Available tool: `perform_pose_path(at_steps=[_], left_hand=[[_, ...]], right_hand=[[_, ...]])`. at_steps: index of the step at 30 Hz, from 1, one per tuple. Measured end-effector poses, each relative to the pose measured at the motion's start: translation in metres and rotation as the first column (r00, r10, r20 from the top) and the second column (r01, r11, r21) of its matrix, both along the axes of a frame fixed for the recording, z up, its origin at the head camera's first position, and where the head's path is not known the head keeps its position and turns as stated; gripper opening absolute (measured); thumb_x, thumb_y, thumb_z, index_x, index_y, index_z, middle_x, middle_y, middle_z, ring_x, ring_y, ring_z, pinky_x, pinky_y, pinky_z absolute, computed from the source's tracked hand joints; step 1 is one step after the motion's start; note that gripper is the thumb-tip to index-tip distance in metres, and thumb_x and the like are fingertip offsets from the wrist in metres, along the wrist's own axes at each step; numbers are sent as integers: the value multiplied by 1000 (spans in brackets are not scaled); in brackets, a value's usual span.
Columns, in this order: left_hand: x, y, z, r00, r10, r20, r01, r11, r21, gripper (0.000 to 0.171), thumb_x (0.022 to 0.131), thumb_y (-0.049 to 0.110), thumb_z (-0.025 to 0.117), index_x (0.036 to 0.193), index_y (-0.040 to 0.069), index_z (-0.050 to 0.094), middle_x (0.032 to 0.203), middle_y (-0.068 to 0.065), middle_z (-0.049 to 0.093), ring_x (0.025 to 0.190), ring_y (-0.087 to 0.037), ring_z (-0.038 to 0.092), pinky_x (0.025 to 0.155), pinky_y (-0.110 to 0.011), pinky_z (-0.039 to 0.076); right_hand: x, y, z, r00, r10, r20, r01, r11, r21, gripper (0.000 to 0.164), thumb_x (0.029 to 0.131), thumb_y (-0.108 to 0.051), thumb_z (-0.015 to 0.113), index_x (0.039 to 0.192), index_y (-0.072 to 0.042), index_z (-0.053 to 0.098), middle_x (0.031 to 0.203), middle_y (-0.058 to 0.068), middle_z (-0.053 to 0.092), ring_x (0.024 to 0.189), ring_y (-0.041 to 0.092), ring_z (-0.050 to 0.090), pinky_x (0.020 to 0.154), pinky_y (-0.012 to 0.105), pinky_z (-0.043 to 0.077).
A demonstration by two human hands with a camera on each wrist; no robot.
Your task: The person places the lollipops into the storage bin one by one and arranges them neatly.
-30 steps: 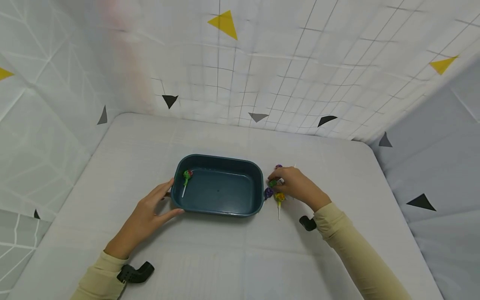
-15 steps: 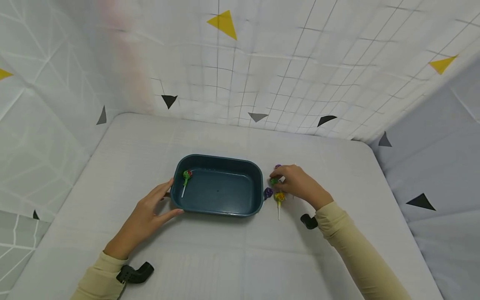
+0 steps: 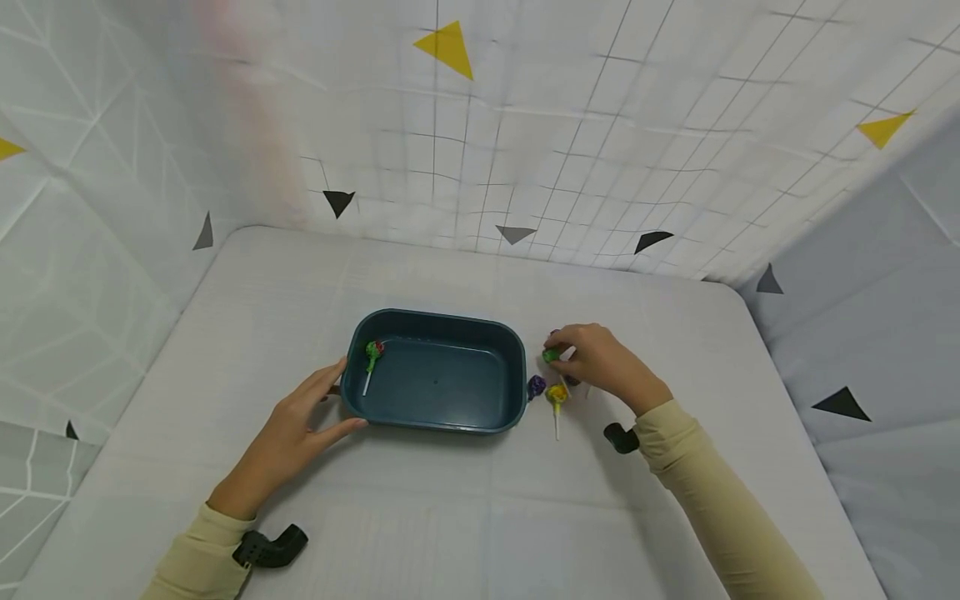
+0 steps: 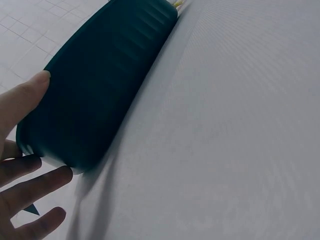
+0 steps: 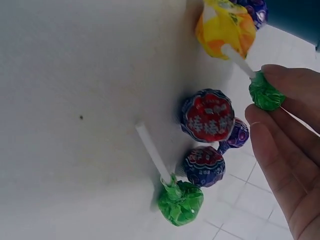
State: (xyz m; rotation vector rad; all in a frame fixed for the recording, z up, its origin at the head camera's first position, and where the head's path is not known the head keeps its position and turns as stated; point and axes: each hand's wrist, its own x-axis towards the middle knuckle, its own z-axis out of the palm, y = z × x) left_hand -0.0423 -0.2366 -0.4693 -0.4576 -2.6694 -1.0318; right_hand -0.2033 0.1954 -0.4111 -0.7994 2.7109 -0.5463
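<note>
My right hand [image 3: 606, 367] pinches a green-wrapped lollipop [image 5: 266, 92] between thumb and fingers, its white stick pointing away from the palm. Around that hand lie a yellow lollipop [image 3: 557, 393] and a purple lollipop [image 3: 536, 387], the purple one right by the tub's right end. In the right wrist view, red-and-blue lollipops [image 5: 208, 116] and another green lollipop [image 5: 180, 203] lie close by. My left hand [image 3: 288, 433] rests at the left end of a dark teal plastic tub [image 3: 442, 387], thumb on the near rim, fingers extended along the end wall. Inside the tub lies a green-and-red lollipop [image 3: 374, 350].
A white cloth [image 3: 420, 508] covers the table. Patterned white sheets [image 3: 555, 150] hang behind it and at both sides. Dark wrist cameras [image 3: 272, 547] are strapped to both forearms.
My right hand has drawn slightly back and to the right, with the green lollipop turning so its stick points downward. The left hand and tub stay in place.
</note>
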Motion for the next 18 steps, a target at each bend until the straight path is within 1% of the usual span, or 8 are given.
perform_pose_path(at_steps=[4,7,18], left_hand=[[0,0,0,1000,-3,-3,3,1000,1,99,78,18,92,160,7,37,153,-14,53,120,-29,66,94,-47,58],[0,0,0,1000,-3,-5,3,1000,1,99,78,18,92,160,6,38,153,-15,54,119,-28,66,93,-47,58],[0,0,0,1000,0,3,0,1000,2,98,79,19,91,160,7,38,153,-14,53,119,-28,66,94,-47,57]], right_hand=[[0,1,4,1000,-4,-10,3,1000,-15,26,89,-9,82,113,-4,77,112,11,77,101,24,75,80,38,65],[0,1,6,1000,5,-13,-6,1000,-24,25,89,-11,82,113,-3,77,110,11,78,99,24,76,79,37,65],[1,2,11,1000,-10,10,11,999,-40,27,91,-16,81,114,-2,77,111,12,78,99,25,77,82,39,66]])
